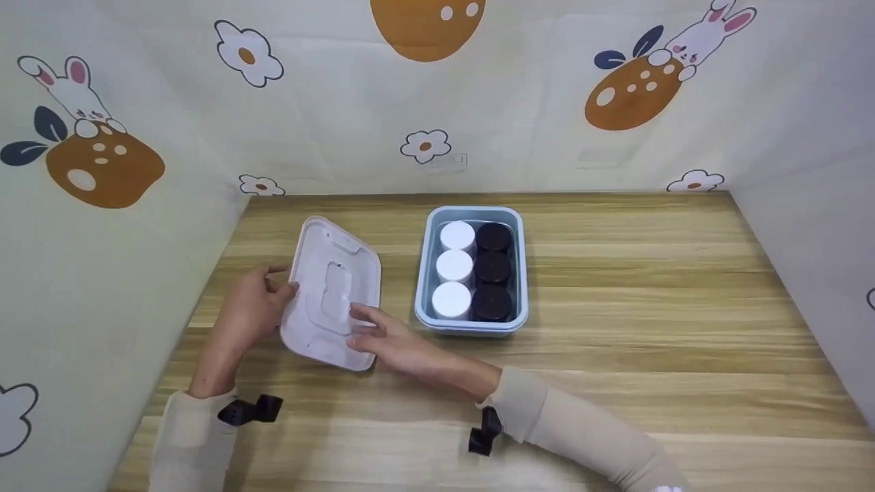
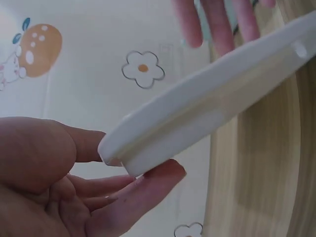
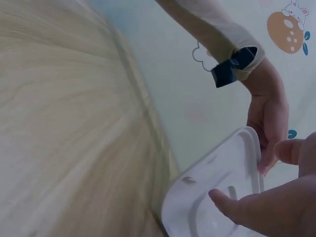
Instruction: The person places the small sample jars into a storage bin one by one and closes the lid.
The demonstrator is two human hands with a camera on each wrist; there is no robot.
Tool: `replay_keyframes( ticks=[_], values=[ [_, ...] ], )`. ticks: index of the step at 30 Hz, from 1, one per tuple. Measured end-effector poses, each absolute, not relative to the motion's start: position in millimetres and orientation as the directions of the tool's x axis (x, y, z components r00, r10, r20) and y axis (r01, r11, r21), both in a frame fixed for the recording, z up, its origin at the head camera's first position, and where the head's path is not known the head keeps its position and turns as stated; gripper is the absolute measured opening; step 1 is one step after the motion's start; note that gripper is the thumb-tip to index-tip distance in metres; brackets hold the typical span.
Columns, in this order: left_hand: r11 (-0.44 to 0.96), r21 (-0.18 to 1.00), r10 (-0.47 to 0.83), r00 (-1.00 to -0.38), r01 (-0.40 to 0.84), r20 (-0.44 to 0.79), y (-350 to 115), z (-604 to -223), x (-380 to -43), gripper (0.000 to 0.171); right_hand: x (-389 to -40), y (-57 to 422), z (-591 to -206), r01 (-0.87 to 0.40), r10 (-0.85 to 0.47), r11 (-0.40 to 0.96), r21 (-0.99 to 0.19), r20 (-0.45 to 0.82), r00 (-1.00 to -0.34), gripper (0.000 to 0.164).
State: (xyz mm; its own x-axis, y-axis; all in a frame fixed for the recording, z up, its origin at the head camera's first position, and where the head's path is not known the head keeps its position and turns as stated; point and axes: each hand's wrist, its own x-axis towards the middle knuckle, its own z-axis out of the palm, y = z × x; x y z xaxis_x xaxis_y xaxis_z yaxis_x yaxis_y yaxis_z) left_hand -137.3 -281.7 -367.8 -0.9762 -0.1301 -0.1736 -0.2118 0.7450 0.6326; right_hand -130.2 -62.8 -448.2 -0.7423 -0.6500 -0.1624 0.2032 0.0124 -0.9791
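Observation:
A white plastic lid (image 1: 327, 294) is held tilted above the table, its inner side with raised moulding facing right. My left hand (image 1: 253, 304) pinches its left rim between thumb and fingers; the left wrist view shows the lid (image 2: 197, 103) edge-on in that grip. Over the lid's lower right part reaches my right hand (image 1: 403, 345), its thumb and fingers spread apart and not gripping. To the right stands a light blue container (image 1: 472, 329), lidless, with three white-capped jars (image 1: 454, 265) on its left and three black-capped jars (image 1: 493, 267) on its right.
The wood-grain table (image 1: 636, 307) meets a patterned cloth backdrop (image 1: 519, 102) at the back and on both sides. Each wrist carries a small black camera, like the one on the left cuff (image 1: 251, 410).

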Motion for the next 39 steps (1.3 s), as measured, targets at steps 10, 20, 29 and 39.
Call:
replay_keyframes(
  ticks=[10, 20, 29, 39],
  values=[
    [0.715, 0.655, -0.149, -0.969, -0.242, -0.196, -251, -363, -129, 0.044, -154, -69, -419, 0.336, -0.622, -0.123, -0.934, -0.191, -0.759, 0.062],
    [0.762, 0.625, -0.105, -0.985, -0.166, -0.134, -219, -354, -122, 0.045, -164, -61, -408, 0.423, -0.605, -0.206, -0.882, -0.225, -0.764, 0.062],
    [0.765, 0.644, 0.011, -1.000, 0.009, 0.000, -194, -355, -115, 0.032, -169, -44, -398, 0.391, -0.578, -0.225, -0.892, -0.201, -0.791, 0.064],
    [0.580, 0.813, -0.006, -0.999, -0.043, -0.049, -195, -384, -120, 0.038, -175, -30, -420, 0.290, -0.502, -0.090, -0.953, -0.208, -0.840, 0.076]
  ],
)
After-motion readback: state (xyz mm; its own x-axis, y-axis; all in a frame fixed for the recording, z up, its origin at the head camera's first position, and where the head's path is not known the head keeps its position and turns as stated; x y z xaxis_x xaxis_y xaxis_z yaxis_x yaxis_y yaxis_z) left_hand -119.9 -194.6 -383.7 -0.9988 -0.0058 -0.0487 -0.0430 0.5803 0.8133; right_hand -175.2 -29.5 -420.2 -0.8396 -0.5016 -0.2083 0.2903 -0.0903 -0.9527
